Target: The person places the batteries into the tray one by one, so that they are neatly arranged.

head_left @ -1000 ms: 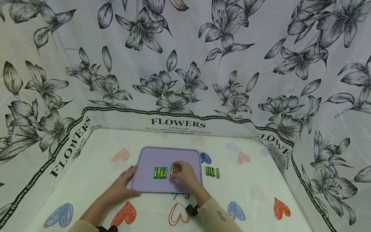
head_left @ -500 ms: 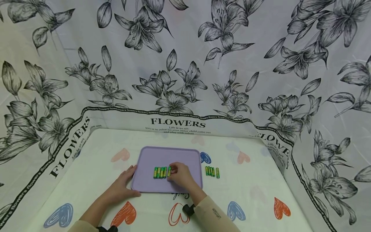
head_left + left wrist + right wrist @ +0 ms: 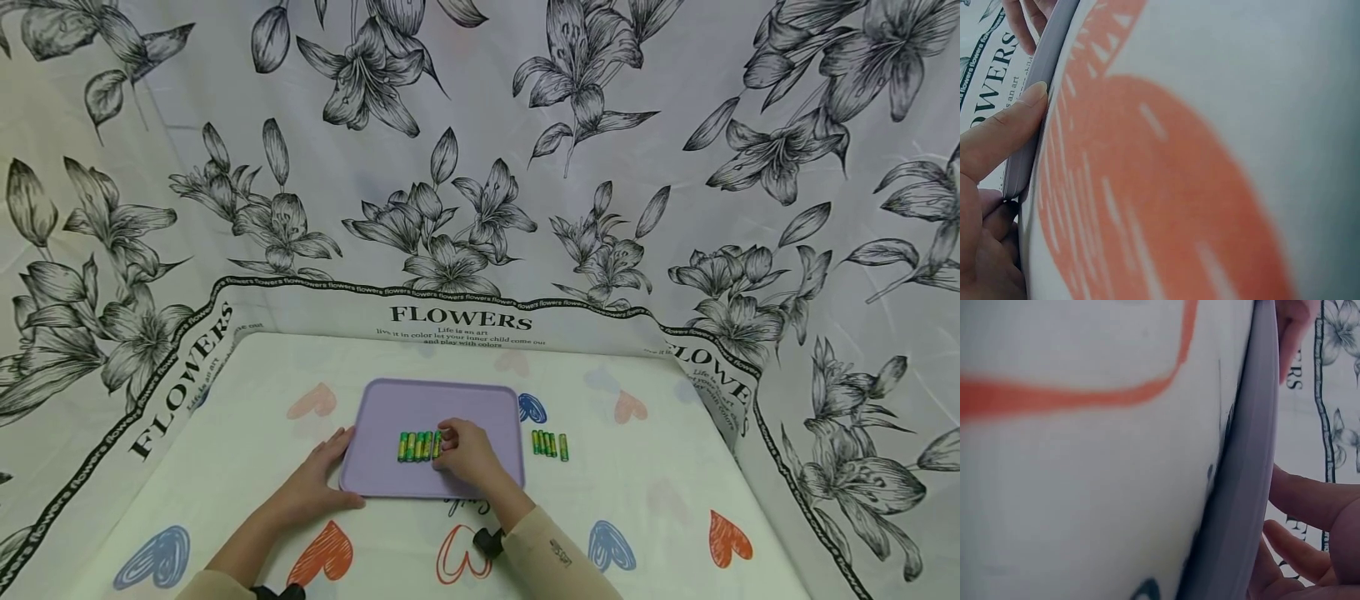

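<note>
In the head view, a lilac tray point(image 3: 390, 483) lies on the table. My right hand point(image 3: 468, 452) is over its middle, pinching a green-and-yellow battery point(image 3: 437, 445) upright in line with a row of several like batteries point(image 3: 415, 447). The held battery stands at the right end of that row, partly covered by the fingertips. My left hand point(image 3: 321, 482) rests at the tray's left front corner, fingers along the left side and thumb at the front edge. The left wrist view shows the thumb point(image 3: 1007, 134) against the tray's rim. In the right wrist view, the tray wall point(image 3: 1241, 469) hides the batteries.
Several more batteries point(image 3: 543, 443) lie side by side on the cloth to the tray's right, with a single battery point(image 3: 564, 447) slightly apart. A white tablecloth point(image 3: 660, 483) printed with hearts covers the table. Flower-patterned curtains point(image 3: 465, 250) enclose its back and sides.
My right hand has moved left with the battery, bringing it up to the end of the row on the tray; over the last half second it has barely shifted. My left hand stays put.
</note>
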{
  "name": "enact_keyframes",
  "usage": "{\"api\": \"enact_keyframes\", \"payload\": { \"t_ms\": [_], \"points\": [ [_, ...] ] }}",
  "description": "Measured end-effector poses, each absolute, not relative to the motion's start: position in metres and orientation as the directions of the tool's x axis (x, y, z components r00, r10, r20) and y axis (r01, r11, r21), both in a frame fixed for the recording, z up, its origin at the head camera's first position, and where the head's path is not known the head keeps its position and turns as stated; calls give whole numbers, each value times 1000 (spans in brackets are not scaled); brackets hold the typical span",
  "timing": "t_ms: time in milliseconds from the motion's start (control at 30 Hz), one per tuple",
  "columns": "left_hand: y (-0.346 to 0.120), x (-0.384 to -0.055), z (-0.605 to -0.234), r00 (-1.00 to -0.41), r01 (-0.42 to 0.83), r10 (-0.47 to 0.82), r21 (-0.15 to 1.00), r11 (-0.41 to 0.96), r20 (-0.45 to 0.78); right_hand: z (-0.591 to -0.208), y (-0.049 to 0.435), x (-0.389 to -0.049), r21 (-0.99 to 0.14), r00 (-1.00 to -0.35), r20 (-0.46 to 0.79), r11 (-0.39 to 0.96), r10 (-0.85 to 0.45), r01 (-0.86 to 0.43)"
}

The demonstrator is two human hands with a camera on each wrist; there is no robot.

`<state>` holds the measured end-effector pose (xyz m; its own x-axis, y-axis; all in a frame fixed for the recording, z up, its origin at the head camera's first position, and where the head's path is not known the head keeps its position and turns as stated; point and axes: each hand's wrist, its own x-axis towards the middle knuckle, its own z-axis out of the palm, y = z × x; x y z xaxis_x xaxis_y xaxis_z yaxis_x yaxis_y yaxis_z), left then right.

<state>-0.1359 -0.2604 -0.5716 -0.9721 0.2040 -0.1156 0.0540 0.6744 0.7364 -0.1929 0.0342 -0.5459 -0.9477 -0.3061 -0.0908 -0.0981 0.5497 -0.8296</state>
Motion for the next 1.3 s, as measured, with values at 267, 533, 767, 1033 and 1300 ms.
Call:
{"api": "enact_keyframes", "payload": {
  "t_ms": [267, 533, 767, 1033, 1300],
  "points": [
    [-261, -134, -569, -969, 39, 207, 739, 673, -137, -539, 43, -190, -841, -961, -65, 533, -270, -93],
    [-263, -133, -574, -968, 26, 200, 737, 675, -149, -532, 69, -185, -865, -975, -54, 498, -216, -63],
    [-263, -132, -574, -970, 23, 193, 734, 679, -148, -534, 107, -180, -889, -989, 12, 450, -150, -79],
    [-261, -132, -571, -969, 26, 198, 731, 682, -150, -531, 151, -178, -904, -995, 95, 416, -28, -99],
    [-259, -134, -572, -972, 31, 191, 728, 685, -139, -535, 203, -175, -863, -994, 38, 504, 104, 20]
  ]
}}
